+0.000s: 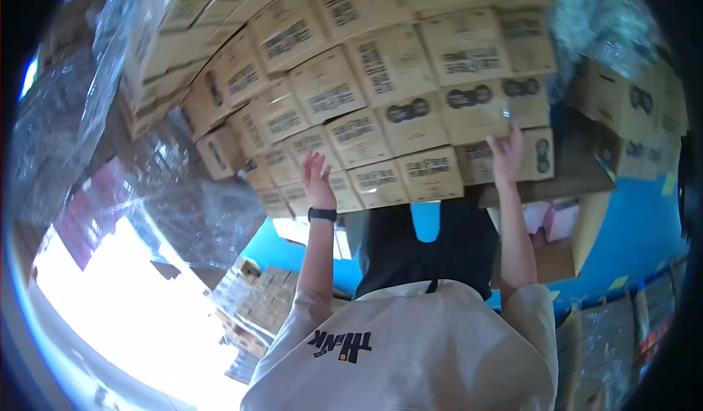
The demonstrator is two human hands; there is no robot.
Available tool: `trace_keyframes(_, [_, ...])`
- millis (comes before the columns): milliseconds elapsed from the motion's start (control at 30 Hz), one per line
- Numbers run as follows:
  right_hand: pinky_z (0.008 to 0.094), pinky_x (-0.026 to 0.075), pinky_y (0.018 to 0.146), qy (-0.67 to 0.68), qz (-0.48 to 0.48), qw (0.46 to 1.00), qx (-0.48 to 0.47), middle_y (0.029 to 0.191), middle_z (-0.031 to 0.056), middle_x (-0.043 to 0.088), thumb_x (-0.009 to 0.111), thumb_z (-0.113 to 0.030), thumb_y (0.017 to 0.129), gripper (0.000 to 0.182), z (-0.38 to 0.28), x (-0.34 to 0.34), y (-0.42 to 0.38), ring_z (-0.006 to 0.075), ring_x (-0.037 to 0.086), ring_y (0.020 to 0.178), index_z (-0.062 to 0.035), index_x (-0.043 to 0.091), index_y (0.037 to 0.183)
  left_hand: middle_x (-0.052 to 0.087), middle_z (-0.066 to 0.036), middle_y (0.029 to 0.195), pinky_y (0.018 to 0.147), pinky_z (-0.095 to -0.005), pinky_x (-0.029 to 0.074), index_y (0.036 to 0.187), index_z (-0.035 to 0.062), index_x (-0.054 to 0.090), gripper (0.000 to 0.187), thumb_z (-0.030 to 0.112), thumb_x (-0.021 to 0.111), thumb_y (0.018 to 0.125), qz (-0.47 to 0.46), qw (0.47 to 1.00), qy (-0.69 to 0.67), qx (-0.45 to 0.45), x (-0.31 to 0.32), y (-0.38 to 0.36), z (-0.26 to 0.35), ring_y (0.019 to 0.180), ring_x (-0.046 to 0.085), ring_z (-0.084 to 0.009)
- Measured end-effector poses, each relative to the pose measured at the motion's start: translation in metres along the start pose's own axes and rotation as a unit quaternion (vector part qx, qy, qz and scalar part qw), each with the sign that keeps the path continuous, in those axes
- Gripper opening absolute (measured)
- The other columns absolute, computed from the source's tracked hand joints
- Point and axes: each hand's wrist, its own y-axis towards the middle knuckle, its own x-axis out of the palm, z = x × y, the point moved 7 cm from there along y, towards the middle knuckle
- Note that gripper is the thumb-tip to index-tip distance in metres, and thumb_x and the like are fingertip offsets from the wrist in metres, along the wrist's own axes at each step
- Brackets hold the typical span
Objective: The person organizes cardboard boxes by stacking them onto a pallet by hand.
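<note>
A tall stack of brown cartons point(366, 132) with black print fills the middle of the view in front of me. My left hand point(316, 179), with a black band at the wrist, is raised before the lower left cartons, its fingers loosely bent and apart. Toward the right end of the stack, my right hand point(507, 156) is up against the lower cartons, thumb and fingers apart. Its fingertips overlap the lower edge of a carton with a dark round print point(474, 110). Neither hand has closed around a carton.
Clear plastic wrap point(183, 184) hangs down the left side and another bunch point(608, 23) lies at upper right. More cartons point(633, 103) stand at right. An open carton point(578, 242) with pink items sits below my right hand. Wrapped goods point(274, 297) stand at lower left, near bright light.
</note>
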Motion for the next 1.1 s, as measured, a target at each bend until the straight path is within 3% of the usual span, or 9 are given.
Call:
trace_keyframes(233, [0.0319, 0.050, 0.088, -0.126, 0.081, 0.988, -0.042, 0.114, 0.0106, 0.055, 0.079, -0.009, 0.078, 0.057, 0.029, -0.018, 0.017, 0.0201, 0.057, 0.106, 0.0052, 0.048, 0.125, 0.042, -0.012, 0.140, 0.104, -0.0440, 0.037, 0.144, 0.0097, 0.031, 0.073, 0.045, 0.062, 0.088, 0.178, 0.960, -0.215, -0.023, -0.173, 0.088, 0.031, 0.127, 0.045, -0.0262])
trace_keyframes(367, [0.0358, 0.051, 0.090, -0.008, 0.127, 0.990, 0.060, 0.112, 0.0117, 0.057, 0.079, -0.009, 0.078, 0.055, 0.021, -0.003, 0.008, 0.0220, 0.057, 0.106, 0.0041, 0.049, 0.122, 0.040, -0.015, 0.140, 0.100, -0.0449, 0.043, 0.141, 0.0093, 0.031, 0.087, 0.059, 0.067, 0.080, 0.137, 0.937, -0.313, -0.077, -0.193, 0.138, 0.061, 0.126, 0.044, -0.0303])
trace_keyframes(500, [0.0459, 0.045, 0.099, 0.069, 0.024, 0.994, 0.087, 0.119, 0.0191, 0.056, 0.062, -0.020, 0.091, 0.048, 0.072, -0.041, 0.036, 0.0314, 0.054, 0.115, 0.0008, 0.043, 0.130, 0.050, -0.011, 0.129, 0.093, -0.0442, 0.046, 0.132, 0.0092, 0.042, 0.073, 0.053, 0.069, 0.082, 0.067, 0.917, -0.381, -0.093, -0.211, 0.194, 0.053, 0.118, 0.050, -0.0278])
trace_keyframes(600, [0.0430, 0.046, 0.096, 0.188, 0.095, 0.969, 0.127, 0.118, 0.0177, 0.056, 0.059, -0.018, 0.092, 0.047, 0.070, -0.014, 0.007, 0.0270, 0.055, 0.108, -0.0011, 0.041, 0.133, 0.054, -0.008, 0.123, 0.091, -0.0417, 0.047, 0.126, 0.0088, 0.047, 0.058, 0.046, 0.068, 0.086, 0.087, 0.925, -0.358, -0.095, -0.236, 0.213, 0.031, 0.114, 0.052, -0.0249])
trace_keyframes(733, [0.0378, 0.049, 0.087, 0.146, 0.115, 0.976, 0.117, 0.116, 0.0129, 0.057, 0.057, -0.020, 0.093, 0.045, 0.045, 0.057, -0.062, 0.0208, 0.058, 0.100, -0.0047, 0.043, 0.133, 0.059, -0.003, 0.119, 0.090, -0.0388, 0.048, 0.120, 0.0117, 0.055, 0.046, 0.040, 0.069, 0.086, 0.083, 0.946, -0.306, -0.066, -0.215, 0.147, 0.049, 0.108, 0.056, -0.0192])
trace_keyframes(800, [0.0357, 0.050, 0.084, -0.042, -0.029, 0.996, 0.080, 0.115, 0.0100, 0.058, 0.058, -0.028, 0.094, 0.045, 0.009, 0.140, -0.098, 0.0195, 0.059, 0.100, -0.0066, 0.046, 0.132, 0.059, -0.003, 0.119, 0.090, -0.0399, 0.048, 0.121, 0.0122, 0.055, 0.044, 0.036, 0.069, 0.087, 0.054, 0.952, -0.298, -0.043, -0.206, 0.111, 0.040, 0.107, 0.058, -0.0196])
trace_keyframes(900, [0.0327, 0.046, 0.091, -0.013, -0.250, 0.963, 0.098, 0.119, 0.0102, 0.056, 0.062, -0.031, 0.093, 0.054, -0.047, 0.234, -0.142, 0.0194, 0.056, 0.106, -0.0065, 0.042, 0.137, 0.061, -0.002, 0.116, 0.091, -0.0395, 0.048, 0.124, 0.0128, 0.054, 0.040, 0.028, 0.067, 0.089, -0.034, 0.940, -0.329, -0.081, -0.172, 0.049, -0.008, 0.105, 0.059, -0.0200])
trace_keyframes(1000, [0.0332, 0.045, 0.094, 0.068, -0.344, 0.930, 0.112, 0.121, 0.0094, 0.053, 0.066, -0.028, 0.090, 0.058, -0.085, 0.251, -0.161, 0.0204, 0.053, 0.112, -0.0065, 0.042, 0.139, 0.060, -0.007, 0.115, 0.093, -0.0351, 0.049, 0.127, 0.0049, 0.049, 0.048, 0.016, 0.070, 0.085, -0.152, 0.982, -0.100, -0.040, -0.100, -0.027, -0.034, 0.108, 0.058, -0.0198])
trace_keyframes(1100, [0.0343, 0.043, 0.097, -0.200, -0.297, 0.929, -0.092, 0.126, 0.0112, 0.051, 0.072, -0.024, 0.085, 0.068, -0.099, 0.194, -0.151, 0.0223, 0.052, 0.116, -0.0071, 0.039, 0.142, 0.056, -0.010, 0.119, 0.086, -0.0288, 0.049, 0.128, -0.0003, 0.042, 0.063, 0.012, 0.078, 0.077, -0.250, 0.967, 0.004, -0.051, 0.003, -0.098, -0.016, 0.099, 0.058, -0.0164])
